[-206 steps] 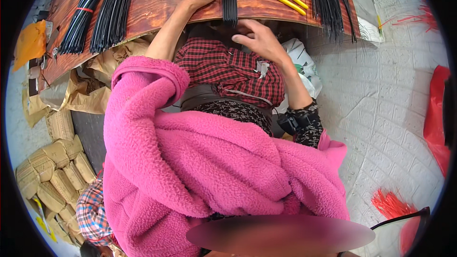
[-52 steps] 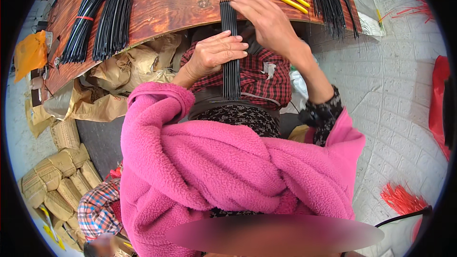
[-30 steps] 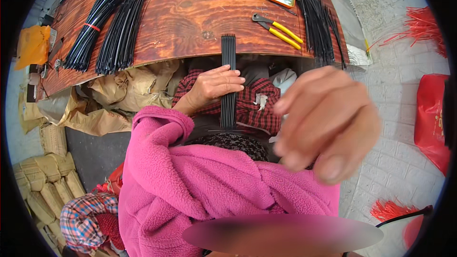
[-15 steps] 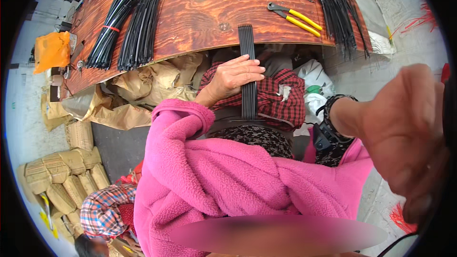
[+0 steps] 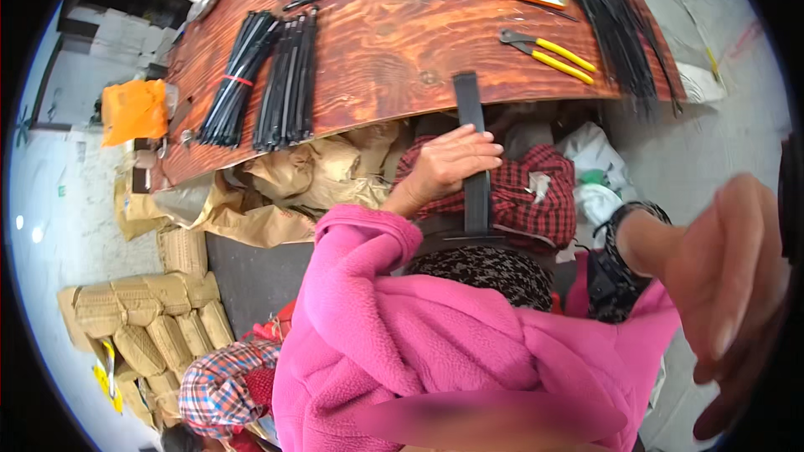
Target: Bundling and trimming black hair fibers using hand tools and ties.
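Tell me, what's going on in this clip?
The person's left hand lies across a flat bundle of black strips, which runs from the lap up to the table's near edge. The right hand is raised off to the right, away from the bundle; nothing can be made out in it. On the table lie yellow-handled pliers, with loose black strips to their right.

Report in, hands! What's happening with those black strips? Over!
Left hand: laid across the black strips. Right hand: near the camera, off the strips. Yellow-handled pliers: on the table, apart from the strips, not in the way.
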A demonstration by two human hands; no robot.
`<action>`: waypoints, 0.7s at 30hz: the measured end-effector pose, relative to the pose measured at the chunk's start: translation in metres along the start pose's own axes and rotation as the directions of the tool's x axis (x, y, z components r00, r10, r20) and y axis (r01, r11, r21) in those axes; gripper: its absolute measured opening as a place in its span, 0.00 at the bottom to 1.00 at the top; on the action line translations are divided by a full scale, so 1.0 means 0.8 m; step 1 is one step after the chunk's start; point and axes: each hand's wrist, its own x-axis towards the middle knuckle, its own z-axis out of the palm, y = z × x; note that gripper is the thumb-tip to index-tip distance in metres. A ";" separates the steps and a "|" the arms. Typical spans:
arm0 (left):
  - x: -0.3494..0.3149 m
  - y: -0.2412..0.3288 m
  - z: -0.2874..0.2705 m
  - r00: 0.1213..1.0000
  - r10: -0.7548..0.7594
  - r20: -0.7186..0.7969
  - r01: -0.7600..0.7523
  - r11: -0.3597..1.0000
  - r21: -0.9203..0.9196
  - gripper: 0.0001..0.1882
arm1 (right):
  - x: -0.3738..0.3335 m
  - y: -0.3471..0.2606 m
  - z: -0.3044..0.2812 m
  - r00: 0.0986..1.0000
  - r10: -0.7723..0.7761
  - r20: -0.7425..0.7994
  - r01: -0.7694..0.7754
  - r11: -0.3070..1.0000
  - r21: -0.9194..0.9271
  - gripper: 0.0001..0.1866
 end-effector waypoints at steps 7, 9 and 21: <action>-0.005 -0.005 0.005 0.998 -0.040 -0.039 0.041 0.999 0.002 0.10 | 0.207 0.157 0.171 0.975 0.190 0.115 -0.182 0.980 -0.076 0.08; -0.008 -0.004 0.001 0.999 -0.032 -0.041 0.032 0.999 0.004 0.11 | 0.219 0.165 0.190 0.961 0.246 0.129 -0.235 0.967 -0.096 0.07; -0.002 0.005 -0.002 0.991 -0.116 -0.062 0.111 0.991 -0.080 0.09 | 0.235 0.227 0.218 0.934 -0.042 0.355 -0.011 0.989 0.146 0.15</action>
